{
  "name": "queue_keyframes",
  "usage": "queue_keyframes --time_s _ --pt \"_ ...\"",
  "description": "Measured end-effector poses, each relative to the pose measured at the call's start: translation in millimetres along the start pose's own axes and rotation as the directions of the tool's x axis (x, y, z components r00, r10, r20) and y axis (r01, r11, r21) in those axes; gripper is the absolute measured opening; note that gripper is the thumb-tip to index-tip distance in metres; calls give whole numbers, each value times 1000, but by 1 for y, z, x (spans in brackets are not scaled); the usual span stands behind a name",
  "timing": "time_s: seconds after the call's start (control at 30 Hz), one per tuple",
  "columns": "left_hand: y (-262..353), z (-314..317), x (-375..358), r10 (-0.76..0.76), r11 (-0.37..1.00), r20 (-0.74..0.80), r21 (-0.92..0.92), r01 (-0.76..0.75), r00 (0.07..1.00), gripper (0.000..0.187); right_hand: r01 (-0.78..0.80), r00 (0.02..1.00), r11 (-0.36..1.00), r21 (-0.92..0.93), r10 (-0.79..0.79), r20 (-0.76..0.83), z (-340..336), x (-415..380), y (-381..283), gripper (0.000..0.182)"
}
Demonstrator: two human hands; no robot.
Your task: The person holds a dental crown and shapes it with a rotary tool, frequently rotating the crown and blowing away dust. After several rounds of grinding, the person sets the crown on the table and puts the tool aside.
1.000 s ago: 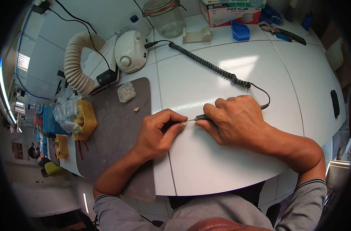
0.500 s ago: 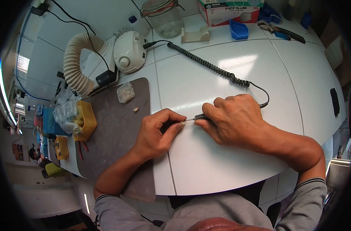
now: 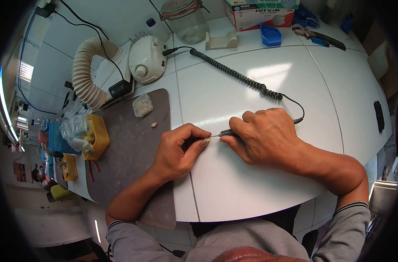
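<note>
White tabletop (image 3: 260,187) fills the head view, curving away on every side of the hands, and the action is all near its middle! Left hand (image 3: 177,150) has a narrow pinch, thumb and forefinger closed on a small pale piece (image 3: 206,139) that just peeks out at the fingertips. Facing it, the right hand (image 3: 266,135) is wrapped around a dark handpiece (image 3: 227,132), gripping it close to its front end. Out of that comes a thin metal bit (image 3: 214,136), aimed straight at the pinch; whether it touches the piece, I cannot tell, the spot is too small.

Behind the right hand's grip, a black coiled cord (image 3: 234,68) loops away, running up and leftward to a white control unit (image 3: 148,61) beyond both hands. Left of that unit bends a ribbed hose (image 3: 86,65). Now to the left hand's side: its forearm crosses a grey mat (image 3: 129,153), and just beyond the knuckles lies a loose pale fragment (image 3: 154,125), with a clear container (image 3: 142,105) past it. Farther left of the pinch, a yellow basket (image 3: 100,137) sits at the mat's edge. Well beyond the right hand, a face mask box (image 3: 260,17) stands behind a blue tray (image 3: 270,36).
</note>
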State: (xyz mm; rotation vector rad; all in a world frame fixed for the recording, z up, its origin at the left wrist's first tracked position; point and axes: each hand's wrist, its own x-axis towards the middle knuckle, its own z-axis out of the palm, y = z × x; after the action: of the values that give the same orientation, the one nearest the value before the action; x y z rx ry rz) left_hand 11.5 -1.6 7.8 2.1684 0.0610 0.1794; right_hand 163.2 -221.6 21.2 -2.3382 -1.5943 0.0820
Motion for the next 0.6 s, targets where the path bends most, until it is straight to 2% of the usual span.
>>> queue_keyframes --time_s 0.43,0.6 --pt "1 -1 -1 -53 998 22 -32 54 998 11 2 1000 1000 -4 -2 8 0 0 0 49" --pt "0 -1 0 -31 999 19 -17 31 999 11 9 1000 1000 -1 -9 -4 -1 0 0 49"
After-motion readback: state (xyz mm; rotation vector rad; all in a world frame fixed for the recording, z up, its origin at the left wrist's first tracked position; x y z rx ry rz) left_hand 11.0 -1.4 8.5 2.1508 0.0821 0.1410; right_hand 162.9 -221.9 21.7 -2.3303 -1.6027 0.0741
